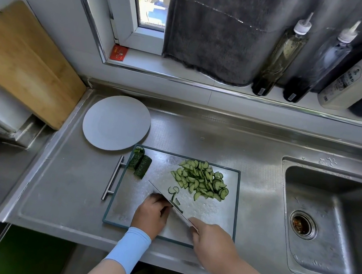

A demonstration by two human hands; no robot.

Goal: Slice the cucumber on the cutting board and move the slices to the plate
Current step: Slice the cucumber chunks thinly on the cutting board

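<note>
A steel-faced cutting board (210,214) with a dark rim lay at the lower centre of the frame on a stainless counter (70,179). The left hand (152,212), with a light blue sleeve (130,249) at its wrist, sat at the board's lower middle. Its fingers were curled down and its knuckles were against the blade. They gripped a cucumber piece (166,207) that was almost wholly hidden, with only a dark sliver showing between the fingers.

The right hand (211,242), at the board's lower right, was clenched around the handle of a knife (183,218). The blade ran diagonally toward the upper left across the board. Just to the right of the blade lay a few fresh cuts (173,190).

A heap of half-moon cucumber slices (201,180) covered the board's upper right. Two uncut dark green cucumber chunks (139,164) lay side by side at its upper left corner.

A white round plate (116,122) stood above and to the left, its rim just overlapping the board's corner, with nothing green on it.

A sink (327,217) filled the right of the frame. A wooden board (22,59) leaned at the upper left. A grey towel (214,36) and sauce bottles (279,55) occupied the windowsill along the top.
</note>
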